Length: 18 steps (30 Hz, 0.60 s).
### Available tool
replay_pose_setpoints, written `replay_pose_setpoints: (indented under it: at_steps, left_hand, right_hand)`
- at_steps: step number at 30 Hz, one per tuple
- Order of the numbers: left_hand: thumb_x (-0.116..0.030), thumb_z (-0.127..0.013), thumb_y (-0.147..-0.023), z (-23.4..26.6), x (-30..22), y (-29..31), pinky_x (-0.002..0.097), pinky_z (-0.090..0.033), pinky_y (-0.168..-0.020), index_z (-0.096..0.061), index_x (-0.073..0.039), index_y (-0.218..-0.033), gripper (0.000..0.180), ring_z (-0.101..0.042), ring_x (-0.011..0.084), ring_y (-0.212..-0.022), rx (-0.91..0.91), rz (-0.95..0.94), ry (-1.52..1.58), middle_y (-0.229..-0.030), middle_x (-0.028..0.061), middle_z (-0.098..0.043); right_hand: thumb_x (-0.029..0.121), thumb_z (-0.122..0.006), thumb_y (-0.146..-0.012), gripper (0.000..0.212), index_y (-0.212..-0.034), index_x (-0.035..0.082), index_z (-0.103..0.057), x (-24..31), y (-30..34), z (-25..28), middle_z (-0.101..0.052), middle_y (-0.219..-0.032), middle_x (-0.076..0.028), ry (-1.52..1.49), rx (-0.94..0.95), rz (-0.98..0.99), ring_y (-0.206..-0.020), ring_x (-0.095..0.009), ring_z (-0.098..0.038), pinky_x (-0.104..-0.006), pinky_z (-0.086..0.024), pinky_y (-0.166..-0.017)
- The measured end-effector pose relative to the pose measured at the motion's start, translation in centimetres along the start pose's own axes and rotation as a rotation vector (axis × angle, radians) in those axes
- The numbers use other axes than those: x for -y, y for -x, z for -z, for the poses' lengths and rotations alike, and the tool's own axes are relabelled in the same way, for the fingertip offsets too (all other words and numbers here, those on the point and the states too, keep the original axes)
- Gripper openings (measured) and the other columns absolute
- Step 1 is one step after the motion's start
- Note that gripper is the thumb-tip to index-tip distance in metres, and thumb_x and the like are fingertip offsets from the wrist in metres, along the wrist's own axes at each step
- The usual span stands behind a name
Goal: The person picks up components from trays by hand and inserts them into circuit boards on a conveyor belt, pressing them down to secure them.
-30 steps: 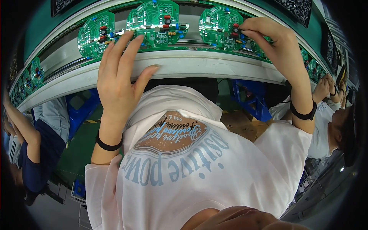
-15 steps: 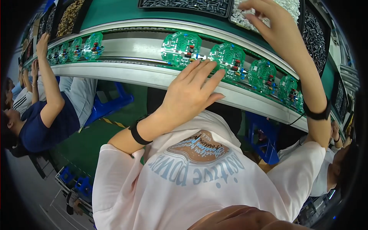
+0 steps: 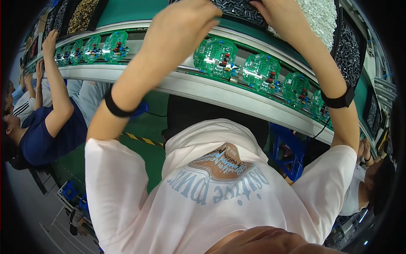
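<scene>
My left hand [image 3: 182, 21] is raised over the far edge of the line, beside a black tray of small dark parts [image 3: 242, 10]. Its fingers are curled together and partly cut off by the top of the picture; anything they hold is hidden. At the right end of that same tray, my right hand [image 3: 280, 16] reaches in beside the white parts [image 3: 322, 21], most of its fingers out of view. Below the hands, green circuit boards [image 3: 215, 58] with red, black and blue components stand in a row on the rail. Neither hand touches them.
The metal conveyor rail [image 3: 203, 91] crosses in front of me. Trays of dark parts [image 3: 347, 55] and brass-coloured parts [image 3: 83, 16] stand along its far side. A co-worker in dark blue [image 3: 53, 122] sits at left, another person at right. A blue stool [image 3: 287, 152] is below the rail.
My left hand has left the boards and gone up and away to the dark-parts tray. My right hand has moved left from the white parts. The boards have shifted right.
</scene>
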State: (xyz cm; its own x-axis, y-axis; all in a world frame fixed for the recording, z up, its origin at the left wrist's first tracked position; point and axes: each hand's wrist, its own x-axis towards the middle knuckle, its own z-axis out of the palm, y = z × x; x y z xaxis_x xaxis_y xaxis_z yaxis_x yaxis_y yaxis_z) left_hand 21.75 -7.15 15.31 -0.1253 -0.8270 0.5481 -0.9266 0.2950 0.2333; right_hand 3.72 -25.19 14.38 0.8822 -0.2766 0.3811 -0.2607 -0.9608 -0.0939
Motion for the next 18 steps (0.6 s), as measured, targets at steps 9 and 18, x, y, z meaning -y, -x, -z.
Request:
replay_pose_setpoints:
  at_steps: [9,18]
  left_hand:
    - [-0.008,-0.067,-0.087,-4.5,6.8,-6.7,0.0443,-0.055,-0.081,-0.069,-0.003,-0.089,0.006,-0.067,0.0351,-0.091,0.201,-0.208,-0.137,-0.092,0.0147,-0.068]
    - [-0.008,-0.066,-0.085,-4.6,5.7,-7.1,0.0452,-0.055,-0.075,-0.064,-0.002,-0.082,0.008,-0.068,0.0349,-0.086,0.134,-0.322,-0.224,-0.083,0.0150,-0.067]
  right_hand:
    - [0.003,-0.067,-0.091,0.008,-0.098,0.002,-0.069,-1.1,1.7,1.3,-0.066,-0.093,-0.015,-0.119,-0.083,-0.066,-0.086,-0.036,-0.067,-0.0435,-0.054,-0.076]
    - [0.007,-0.066,-0.098,0.014,-0.109,-0.002,-0.070,-0.5,8.7,4.4,-0.071,-0.103,-0.010,-0.691,0.028,-0.297,-0.091,-0.020,-0.070,-0.0292,-0.056,-0.084]
